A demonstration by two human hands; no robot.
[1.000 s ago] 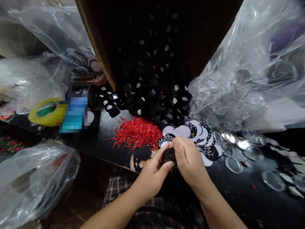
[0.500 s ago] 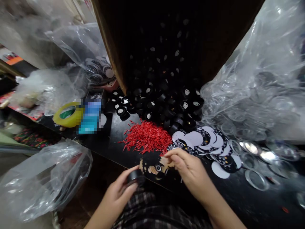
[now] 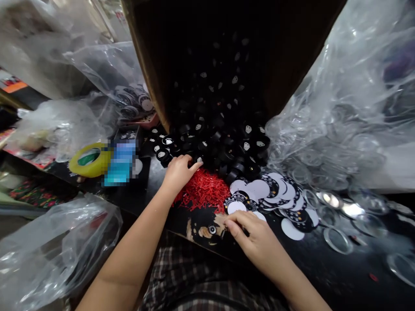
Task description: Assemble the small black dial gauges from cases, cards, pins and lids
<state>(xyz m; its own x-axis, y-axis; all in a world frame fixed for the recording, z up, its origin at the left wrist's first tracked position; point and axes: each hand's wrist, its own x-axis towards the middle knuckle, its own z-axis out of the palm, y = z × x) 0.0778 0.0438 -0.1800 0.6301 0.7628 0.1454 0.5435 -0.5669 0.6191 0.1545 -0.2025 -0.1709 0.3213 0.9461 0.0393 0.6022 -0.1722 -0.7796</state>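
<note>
My left hand (image 3: pixel 180 170) reaches over the near edge of the heap of round black cases (image 3: pixel 223 151), thumb and forefinger apart beside a case with a white plate. No case shows in its grasp, though its far fingertips are partly hidden. Below its wrist spreads a pile of small red pointers (image 3: pixel 207 190). My right hand (image 3: pixel 251 233) is closed in a pinch near the table's front edge; whatever sits between its fingertips is too small to make out. Just left of those fingertips, a small round metal fitting (image 3: pixel 212 230) sits on a worn patch of the black table (image 3: pixel 184 218).
Printed dial discs (image 3: pixel 285 194) overlap right of the pointers, with clear rings (image 3: pixel 337 239) farther right. A large open box (image 3: pixel 142 65) stands behind the black cases. Yellow tape (image 3: pixel 76 166) lies at left. Plastic bags (image 3: pixel 58 250) crowd both sides.
My left hand has moved forward from the table edge to the case heap; the black case it held no longer shows in it. My right hand stays pinched near the fitting.
</note>
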